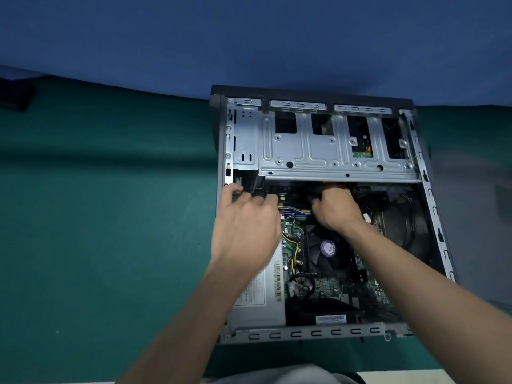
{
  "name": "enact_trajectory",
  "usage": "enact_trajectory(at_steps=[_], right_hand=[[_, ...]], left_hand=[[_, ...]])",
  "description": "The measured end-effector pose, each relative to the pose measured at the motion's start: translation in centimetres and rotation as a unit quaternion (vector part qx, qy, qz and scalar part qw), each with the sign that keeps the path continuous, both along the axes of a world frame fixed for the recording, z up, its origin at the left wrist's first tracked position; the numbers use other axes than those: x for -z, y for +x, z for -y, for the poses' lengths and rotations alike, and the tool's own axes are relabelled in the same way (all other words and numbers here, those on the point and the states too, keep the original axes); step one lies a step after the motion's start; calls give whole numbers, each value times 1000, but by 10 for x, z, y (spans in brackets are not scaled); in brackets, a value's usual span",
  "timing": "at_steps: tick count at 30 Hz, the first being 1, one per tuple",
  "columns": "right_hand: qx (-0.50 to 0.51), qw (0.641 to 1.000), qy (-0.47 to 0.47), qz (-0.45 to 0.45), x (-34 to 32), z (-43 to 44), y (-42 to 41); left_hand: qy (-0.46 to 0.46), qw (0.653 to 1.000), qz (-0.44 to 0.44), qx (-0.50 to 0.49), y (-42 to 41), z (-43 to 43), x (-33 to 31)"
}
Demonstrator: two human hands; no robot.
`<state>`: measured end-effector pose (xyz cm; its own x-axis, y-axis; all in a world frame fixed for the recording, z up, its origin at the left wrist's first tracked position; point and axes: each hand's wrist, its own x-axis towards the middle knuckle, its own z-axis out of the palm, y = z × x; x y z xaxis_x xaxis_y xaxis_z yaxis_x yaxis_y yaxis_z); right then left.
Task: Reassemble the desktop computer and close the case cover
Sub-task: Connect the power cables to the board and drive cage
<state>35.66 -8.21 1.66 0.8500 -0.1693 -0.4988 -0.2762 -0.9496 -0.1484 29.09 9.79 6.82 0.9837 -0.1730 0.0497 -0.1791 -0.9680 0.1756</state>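
Observation:
An open desktop case (432, 206) lies on its side on a green table, its cover off. Inside I see the metal drive cage (310, 151), the CPU fan (327, 250), the motherboard (332, 286) and the grey power supply (260, 297). My left hand (246, 225) reaches into the case's left side, fingertips at the coloured cable bundle (293, 210) under the cage. My right hand (335, 206) is curled around a black cable or connector just below the cage edge; what exactly it grips is hidden by the fingers.
The green table surface (97, 217) stretches to the left, with a blue wall behind. A dark object (16, 95) lies at the far left edge. A grey flat thing (501, 200) sits at the right edge.

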Motion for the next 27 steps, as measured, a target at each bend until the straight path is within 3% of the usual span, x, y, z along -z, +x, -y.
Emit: enact_trajectory(at_steps=[9, 11, 16, 19, 23, 27], right_hand=[[-68, 997, 18, 42, 2, 6, -4], [-48, 997, 30, 51, 0, 6, -8], [21, 984, 6, 175, -1, 3, -36], [79, 984, 1, 161, -2, -2, -38], [82, 987, 9, 141, -1, -5, -27], [70, 990, -13, 122, -2, -5, -18]], left_hand=[[11, 1000, -6, -14, 1, 3, 1], [13, 1000, -12, -17, 1, 4, 1], [25, 999, -12, -25, 1, 6, 1], [30, 999, -10, -28, 1, 7, 1], [42, 999, -24, -20, 3, 7, 1], [53, 993, -99, 43, 11, 9, -5]])
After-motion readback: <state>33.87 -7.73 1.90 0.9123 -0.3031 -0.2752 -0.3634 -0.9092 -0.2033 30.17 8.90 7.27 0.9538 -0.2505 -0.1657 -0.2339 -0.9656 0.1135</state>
